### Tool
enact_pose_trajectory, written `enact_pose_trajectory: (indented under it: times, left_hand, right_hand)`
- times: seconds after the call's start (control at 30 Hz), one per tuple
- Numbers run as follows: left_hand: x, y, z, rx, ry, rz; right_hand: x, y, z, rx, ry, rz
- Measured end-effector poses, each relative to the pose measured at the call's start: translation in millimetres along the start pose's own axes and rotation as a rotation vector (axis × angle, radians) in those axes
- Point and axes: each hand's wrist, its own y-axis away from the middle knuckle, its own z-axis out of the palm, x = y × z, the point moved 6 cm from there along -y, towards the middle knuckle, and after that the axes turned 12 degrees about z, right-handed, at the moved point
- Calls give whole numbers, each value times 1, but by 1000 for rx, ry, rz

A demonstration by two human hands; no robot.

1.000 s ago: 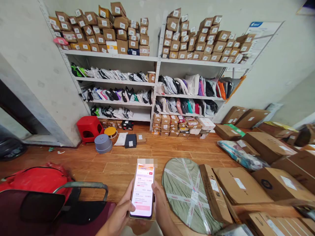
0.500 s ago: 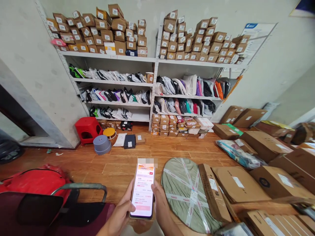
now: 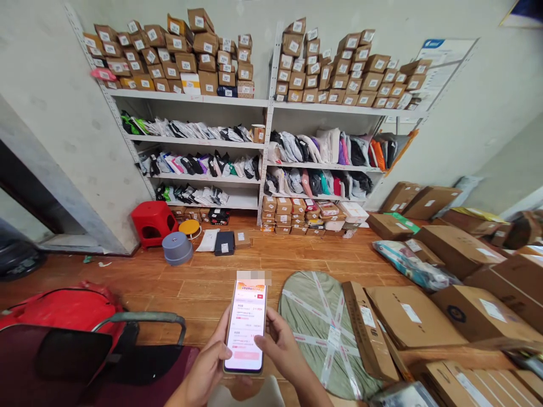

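Observation:
A lit smartphone (image 3: 246,325) with an orange and white screen stands upright at the bottom centre. My left hand (image 3: 207,367) grips its left edge and back, thumb lying on the lower screen. My right hand (image 3: 278,347) is at the phone's right edge, its thumb resting on the screen and its fingers curled beside the case. Both forearms rise from the lower edge of the view.
White shelving (image 3: 267,113) along the back wall carries labelled cardboard boxes and bagged parcels. A round green taped parcel (image 3: 322,328) and brown cartons (image 3: 411,316) fill the floor at right. A red stool (image 3: 149,221), a grey bucket (image 3: 177,247) and a dark chair (image 3: 85,356) stand at left.
My right hand has moved from the phone's right edge onto its screen, thumb now on the display. The phone has risen slightly. The camera has shifted a little.

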Motion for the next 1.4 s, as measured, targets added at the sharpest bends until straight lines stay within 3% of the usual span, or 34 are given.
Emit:
enact_pose_trajectory:
  times: [0.4,0.6,0.9,1.13,1.4]
  left_hand:
    - [-15,9,-11,-23,129,56]
    - [-6,12,-5,15,48,26]
    - [0,15,1,-26,13,-2]
    - [1,17,-5,-13,11,34]
    - [-7,21,2,-8,43,-15]
  right_hand:
    - [-9,6,2,9,93,-12]
    - [-10,7,3,42,49,13]
    - [-5,3,3,164,-11,105]
    - [-7,7,12,-5,3,78]
    - [-8,-11,11,269,-160,89]
